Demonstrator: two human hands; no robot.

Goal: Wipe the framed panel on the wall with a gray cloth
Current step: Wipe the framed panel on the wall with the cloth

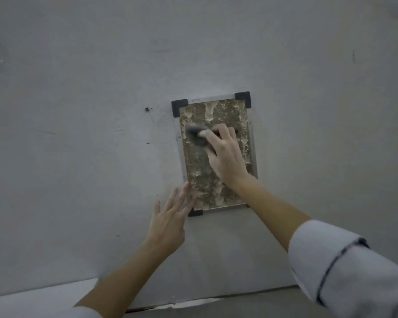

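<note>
The framed panel (214, 113) hangs on a pale gray wall (78, 88) just right of the middle of the frame. It is a tall rectangle with a rough, mottled brown and cream face, a thin metal border and black corner pieces; one shows at the upper left (179, 106), one at the upper right (243, 98) and one at the lower left (195, 212).

The right hand (225, 154) reaches up from the lower right and lies over the panel's middle and right side. Its fingers are bent over a gray cloth (194, 135) and hold it against the upper left part of the panel's face. Cloth and fingertips are blurred, so the exact grip is unclear.

The left hand (170, 216) comes up from the lower left with fingers straight and slightly spread, holding nothing. Its fingertips reach the panel's lower left edge, just above the lower left corner piece; whether they press on the frame cannot be told. The cloth is well above this hand.

A pale sleeve with a dark stripe (354, 271) covers the right forearm at the lower right. A small dark mark (146, 109) sits on the wall left of the panel's top.
</note>
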